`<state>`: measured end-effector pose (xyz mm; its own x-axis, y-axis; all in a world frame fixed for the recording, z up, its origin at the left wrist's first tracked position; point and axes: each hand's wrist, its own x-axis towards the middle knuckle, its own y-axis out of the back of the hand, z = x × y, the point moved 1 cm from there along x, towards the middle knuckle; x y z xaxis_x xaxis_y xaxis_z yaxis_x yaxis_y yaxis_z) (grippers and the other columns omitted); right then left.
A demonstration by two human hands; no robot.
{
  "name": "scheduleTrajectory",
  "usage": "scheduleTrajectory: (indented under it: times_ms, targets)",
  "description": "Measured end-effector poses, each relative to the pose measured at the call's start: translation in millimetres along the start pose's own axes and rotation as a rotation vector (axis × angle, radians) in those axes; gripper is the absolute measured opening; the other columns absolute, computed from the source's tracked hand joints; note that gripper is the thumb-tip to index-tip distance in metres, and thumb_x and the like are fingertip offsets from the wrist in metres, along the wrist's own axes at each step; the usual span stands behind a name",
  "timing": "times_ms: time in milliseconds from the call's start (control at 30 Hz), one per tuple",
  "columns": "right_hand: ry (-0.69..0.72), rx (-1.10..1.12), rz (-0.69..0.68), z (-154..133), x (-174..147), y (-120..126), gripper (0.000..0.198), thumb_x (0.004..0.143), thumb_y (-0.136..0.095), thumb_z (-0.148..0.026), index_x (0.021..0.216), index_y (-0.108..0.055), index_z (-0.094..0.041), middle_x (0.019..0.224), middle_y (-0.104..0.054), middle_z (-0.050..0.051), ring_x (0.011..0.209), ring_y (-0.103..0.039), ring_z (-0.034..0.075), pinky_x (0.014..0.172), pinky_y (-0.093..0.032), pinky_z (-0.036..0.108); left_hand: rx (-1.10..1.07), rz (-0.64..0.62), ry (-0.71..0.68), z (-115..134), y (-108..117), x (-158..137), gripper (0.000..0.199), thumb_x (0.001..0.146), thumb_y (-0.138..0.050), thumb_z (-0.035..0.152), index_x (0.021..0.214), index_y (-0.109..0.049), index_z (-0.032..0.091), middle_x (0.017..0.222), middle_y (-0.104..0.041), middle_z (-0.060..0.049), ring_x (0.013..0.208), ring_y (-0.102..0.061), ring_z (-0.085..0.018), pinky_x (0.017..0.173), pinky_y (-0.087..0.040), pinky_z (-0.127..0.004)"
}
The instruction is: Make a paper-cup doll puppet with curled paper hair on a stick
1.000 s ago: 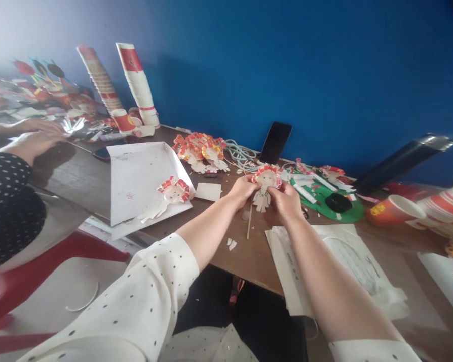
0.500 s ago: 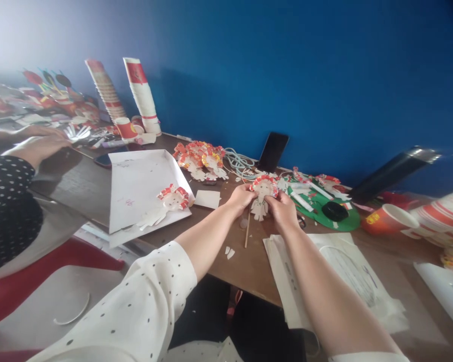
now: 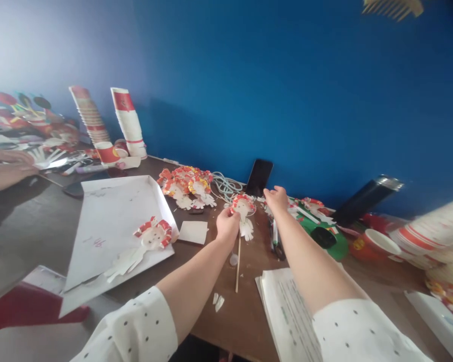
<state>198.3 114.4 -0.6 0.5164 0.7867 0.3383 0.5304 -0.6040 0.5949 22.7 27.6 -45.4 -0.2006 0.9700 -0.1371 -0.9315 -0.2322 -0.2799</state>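
Note:
My left hand [image 3: 228, 224] grips a paper doll [image 3: 244, 207] with a red-and-white curled rim round its head and a cut, hand-like lower part. Below the doll a thin wooden stick [image 3: 238, 266] points toward the table's front edge; whether it is joined to the doll, I cannot tell. My right hand [image 3: 277, 201] is raised to the right of the doll, in front of the black phone [image 3: 259, 177]. Its fingers are curled together, and what they hold, if anything, is too small to make out. Beneath my right wrist lie dark-handled scissors [image 3: 278, 250].
More paper dolls [image 3: 186, 185] are heaped near the wall. At left, a white box lid [image 3: 109, 211] bears another doll [image 3: 153, 235]. A green disc [image 3: 337, 247], a black flask [image 3: 370, 200] and paper cups [image 3: 377, 244] stand at right. Another person's hand [image 3: 7, 168] works far left.
My right hand has let go of the doll and moved up and right, away from it. The left hand keeps the doll. The view has shifted slightly.

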Motion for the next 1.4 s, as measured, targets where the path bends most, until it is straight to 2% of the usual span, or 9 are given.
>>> scheduleTrajectory:
  times_ms: [100,167,267,367,600,767,1100,1300,1400]
  targets:
    - [-0.039,-0.045,0.038,-11.7,13.2,-17.4,0.096,0.069,-0.073,-0.044,0.145,-0.036,0.001,0.132,-0.055,0.028,0.126,-0.05,0.036,0.105,-0.041,0.046,-0.041,0.033,0.016,1.9,-0.5,-1.9,0.017,0.062,-0.058,0.021,0.075,-0.067,0.017,0.063,-0.059,0.002,0.06,-0.049,-0.011,0.058,-0.038,-0.022]
    - [-0.066,-0.079,0.048,-17.9,14.3,-30.6,0.12,0.064,-0.079,-0.051,0.153,-0.016,0.0,0.141,-0.043,0.031,0.13,-0.044,0.04,0.105,-0.039,0.048,-0.053,0.05,0.039,2.9,-0.9,-2.8,0.019,0.061,-0.058,0.022,0.077,-0.067,0.016,0.062,-0.058,0.002,0.059,-0.048,-0.011,0.058,-0.038,-0.022]
    - [-0.053,-0.093,0.064,-24.4,10.0,-49.9,0.131,0.063,-0.079,-0.055,0.154,-0.003,-0.001,0.142,-0.037,0.033,0.129,-0.044,0.041,0.106,-0.037,0.046,-0.053,0.07,0.032,4.3,-0.7,-3.7,0.016,0.061,-0.058,0.024,0.074,-0.065,0.017,0.061,-0.057,0.003,0.059,-0.048,-0.011,0.058,-0.038,-0.022]
    - [-0.005,-0.085,0.098,-27.7,5.8,-64.8,0.129,0.062,-0.079,-0.056,0.153,-0.006,0.0,0.14,-0.038,0.032,0.128,-0.043,0.04,0.105,-0.038,0.043,-0.098,0.08,0.033,5.4,0.1,-4.4,0.015,0.061,-0.059,0.024,0.073,-0.063,0.017,0.062,-0.056,0.003,0.059,-0.047,-0.01,0.059,-0.038,-0.022]
    - [-0.055,-0.054,0.188,-29.2,7.2,-79.0,0.121,0.066,-0.077,-0.054,0.153,-0.009,-0.004,0.135,-0.039,0.029,0.116,-0.052,0.037,0.097,-0.045,0.043,-0.097,0.056,0.041,4.0,1.5,-4.0,0.016,0.062,-0.06,0.026,0.075,-0.063,0.017,0.062,-0.055,0.004,0.058,-0.047,-0.011,0.057,-0.037,-0.022]
    - [-0.082,-0.042,0.234,-30.5,6.1,-82.3,0.108,0.069,-0.076,-0.045,0.149,-0.018,-0.003,0.129,-0.044,0.028,0.114,-0.052,0.036,0.096,-0.045,0.043,-0.074,0.039,0.038,3.3,1.6,-4.2,0.016,0.064,-0.061,0.027,0.076,-0.063,0.018,0.061,-0.055,0.004,0.058,-0.048,-0.011,0.056,-0.037,-0.022]
    - [-0.011,-0.034,0.238,-22.3,8.9,-85.1,0.098,0.067,-0.076,-0.046,0.137,-0.029,0.004,0.13,-0.045,0.031,0.123,-0.043,0.038,0.107,-0.037,0.046,-0.063,0.032,0.057,3.2,1.0,-3.8,0.022,0.061,-0.061,0.027,0.08,-0.066,0.017,0.066,-0.062,0.001,0.061,-0.052,-0.013,0.059,-0.041,-0.023]
    - [-0.05,-0.021,0.227,-25.7,5.3,-83.0,0.09,0.072,-0.071,-0.046,0.138,-0.028,-0.002,0.132,-0.044,0.03,0.122,-0.045,0.037,0.102,-0.041,0.046,-0.023,0.019,0.043,4.9,1.6,-4.9,0.016,0.063,-0.06,0.027,0.075,-0.064,0.017,0.059,-0.055,0.004,0.056,-0.045,-0.01,0.055,-0.036,-0.022]
    - [-0.04,-0.042,0.209,-25.7,4.7,-82.6,0.092,0.074,-0.069,-0.048,0.139,-0.026,-0.001,0.133,-0.043,0.031,0.124,-0.043,0.038,0.103,-0.04,0.045,-0.019,0.016,0.034,4.0,1.7,-3.9,0.018,0.063,-0.06,0.026,0.077,-0.065,0.017,0.061,-0.057,0.003,0.056,-0.046,-0.011,0.056,-0.036,-0.022]
